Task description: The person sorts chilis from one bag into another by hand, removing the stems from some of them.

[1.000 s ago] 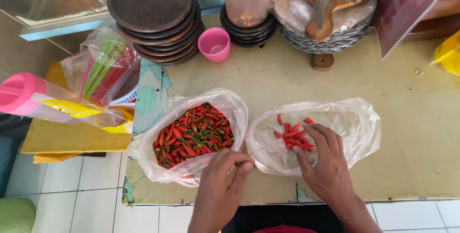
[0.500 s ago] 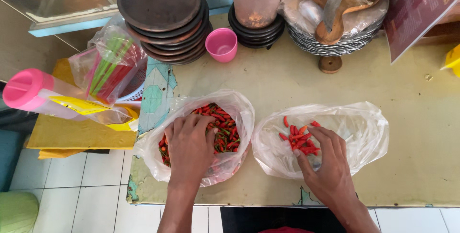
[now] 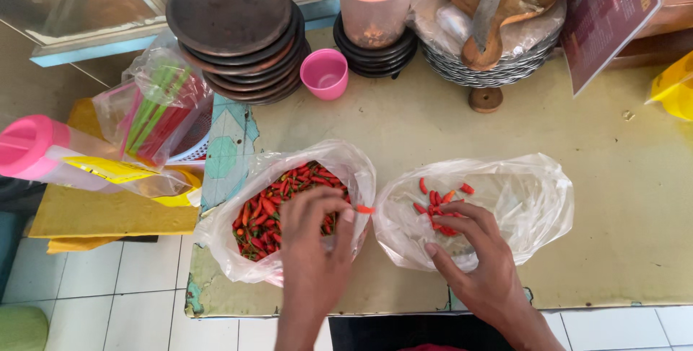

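Near the table's front edge: we see two open plastic bags side by side.
Change: our left hand, half a second ago flat inside the full chili bag, has lifted and pinches one red chili at its fingertips.
Meaning: that chili sits between the bags, nearing the sparse bag.
Right hand: fingers loosely apart, touching the small chili pile.
Around: pink cup, stacked brown plates, blender jar far.
Obstruction: only the bags' crumpled rims.

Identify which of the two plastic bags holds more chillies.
The left bag, under the left hand, is heaped with chillies; the right bag holds only a few.
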